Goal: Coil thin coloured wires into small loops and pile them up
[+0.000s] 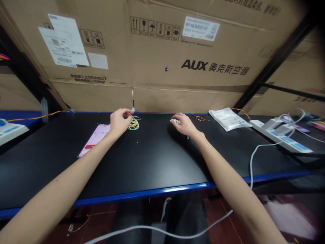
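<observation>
A coil of thin yellow, green and dark wires [133,124] is at the fingertips of my left hand [120,122], toward the back of the black table. The fingers of that hand are curled round and closed at the coil's left edge; part of the grip is hidden. My right hand [185,125] is closed on a small bundle of thin wires [175,121], apart from the coil. Pale wire ends stick out past its fingertips, and a bit more shows beneath the palm. Under my left wrist lies a phone [94,139] with a lit screen.
Behind the black table [152,159] stands a large cardboard box [157,51]. A loop of orange wire [200,118], a white plastic packet [227,119] and a power strip [284,139] with plugs lie to the right. Another power strip [12,132] is at left. A white cable [251,162] hangs over the front edge.
</observation>
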### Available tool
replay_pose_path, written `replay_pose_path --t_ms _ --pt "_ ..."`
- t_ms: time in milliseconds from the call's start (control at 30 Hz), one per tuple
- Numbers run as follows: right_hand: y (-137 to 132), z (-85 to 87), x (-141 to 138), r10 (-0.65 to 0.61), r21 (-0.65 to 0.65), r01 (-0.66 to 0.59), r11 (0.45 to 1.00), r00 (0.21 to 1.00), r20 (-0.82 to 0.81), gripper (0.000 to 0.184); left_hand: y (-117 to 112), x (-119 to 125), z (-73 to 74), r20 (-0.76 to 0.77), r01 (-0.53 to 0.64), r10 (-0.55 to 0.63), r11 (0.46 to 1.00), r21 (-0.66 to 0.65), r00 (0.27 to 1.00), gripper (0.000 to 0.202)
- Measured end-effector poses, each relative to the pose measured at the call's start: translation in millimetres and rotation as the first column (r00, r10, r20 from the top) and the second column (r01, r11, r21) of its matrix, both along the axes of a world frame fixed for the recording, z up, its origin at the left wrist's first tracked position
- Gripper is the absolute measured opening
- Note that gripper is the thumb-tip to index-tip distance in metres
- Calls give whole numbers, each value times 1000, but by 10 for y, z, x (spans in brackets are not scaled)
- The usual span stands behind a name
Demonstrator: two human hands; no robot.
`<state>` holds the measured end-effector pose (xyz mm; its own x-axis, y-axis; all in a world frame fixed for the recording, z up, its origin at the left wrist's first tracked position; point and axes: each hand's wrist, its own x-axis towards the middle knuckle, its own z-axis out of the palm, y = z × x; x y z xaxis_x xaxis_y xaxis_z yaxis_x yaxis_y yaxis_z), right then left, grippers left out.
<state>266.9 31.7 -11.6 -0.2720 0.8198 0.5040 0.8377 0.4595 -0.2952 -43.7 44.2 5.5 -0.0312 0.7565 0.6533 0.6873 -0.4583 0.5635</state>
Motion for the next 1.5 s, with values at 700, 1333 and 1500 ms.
replay_pose_path --t_ms 700,1333,1500 --pt "-39 32 -17 31 -28 -32 999 1000 -3 19 192 -70 -147 36 -97 100 993 -67 994 13" --pt "76 -32 187 -115 -36 116 993 993 19 21 -43 9 -254 -665 111 -179 983 -144 725 21" --pt "107 -75 210 -124 -44 126 991 991 48 21 -78 35 -241 -673 85 -110 994 -70 731 20"
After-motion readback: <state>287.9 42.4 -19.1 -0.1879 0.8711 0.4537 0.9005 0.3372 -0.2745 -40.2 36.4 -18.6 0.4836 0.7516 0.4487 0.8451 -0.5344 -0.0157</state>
